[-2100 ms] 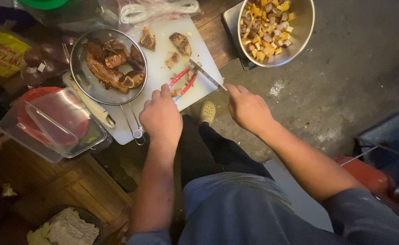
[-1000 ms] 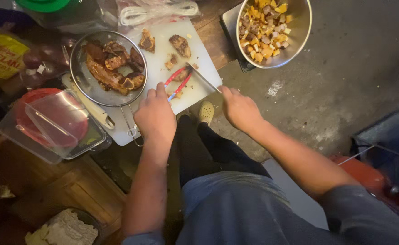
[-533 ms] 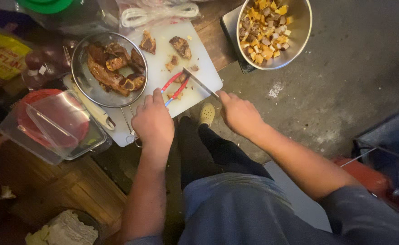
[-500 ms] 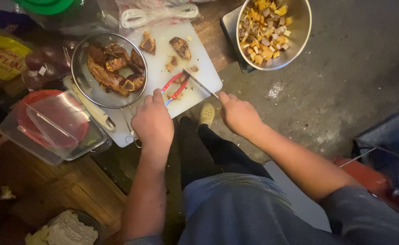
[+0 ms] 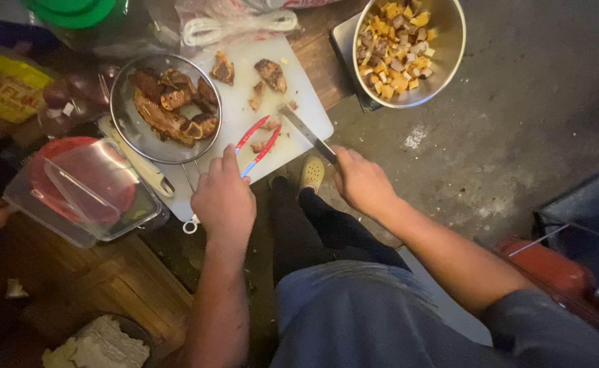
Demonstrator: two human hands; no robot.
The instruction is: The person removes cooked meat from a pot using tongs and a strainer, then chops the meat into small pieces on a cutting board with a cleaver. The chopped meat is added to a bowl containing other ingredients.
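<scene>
Strainer (image 5: 126, 116) at 10 o'clock holds browned ribs; bowl (image 5: 449, 54) at 1, diced cubes. My left hand (image 5: 223, 197) grips red tongs (image 5: 257, 142), right hand (image 5: 361, 180) the knife (image 5: 306, 133).

This looks like a rough, informal kitchen or food-preparation corner rather than a fitted home kitchen. A white cutting board (image 5: 245, 102) lies on a worn wooden tabletop (image 5: 109, 272), with pieces of cooked meat (image 5: 271, 73) on it and more in a metal strainer (image 5: 160, 109) beside them. A steel bowl (image 5: 408, 48) of diced food sits on a flat scale (image 5: 346, 41) at the tabletop's corner, which hints at portioned cooking. Clear plastic containers (image 5: 85, 194) and plastic bags (image 5: 231, 17) crowd the board's edges. The floor is bare, stained concrete (image 5: 517, 116).
</scene>
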